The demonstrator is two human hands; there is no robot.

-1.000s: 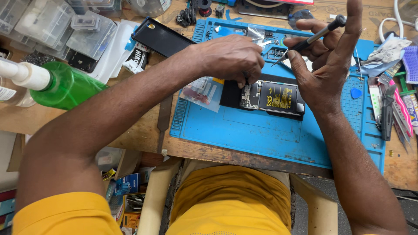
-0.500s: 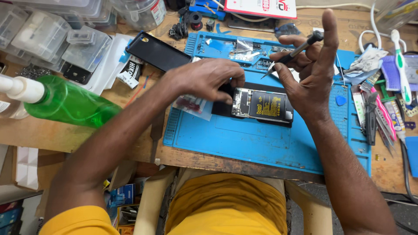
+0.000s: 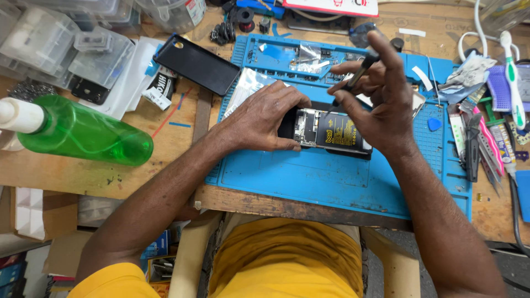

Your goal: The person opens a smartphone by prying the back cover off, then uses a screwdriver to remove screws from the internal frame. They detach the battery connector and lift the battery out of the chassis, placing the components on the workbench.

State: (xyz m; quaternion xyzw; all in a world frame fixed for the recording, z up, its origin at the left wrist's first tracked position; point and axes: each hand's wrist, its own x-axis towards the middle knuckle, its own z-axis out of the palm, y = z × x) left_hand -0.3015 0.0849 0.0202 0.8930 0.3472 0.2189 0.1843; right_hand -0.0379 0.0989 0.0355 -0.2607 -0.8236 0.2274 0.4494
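Observation:
An opened phone (image 3: 330, 134) with its back off lies on a blue repair mat (image 3: 342, 176); its black battery and circuit board show. My left hand (image 3: 265, 117) rests on the phone's left end and steadies it. My right hand (image 3: 381, 102) hovers over the phone's right half, fingers closed on a thin black screwdriver (image 3: 359, 74) whose tip points down at the phone's top edge.
A green bottle (image 3: 83, 132) lies at the left. A black phone back cover (image 3: 200, 63) lies above the mat's left corner. Clear plastic boxes (image 3: 61, 38) crowd the top left. Tweezers and hand tools (image 3: 480, 143) line the right edge, with a toothbrush (image 3: 512, 72).
The view has shifted and drawn closer. My left hand has slid right onto the phone's left end. My right hand has lowered the screwdriver toward the phone.

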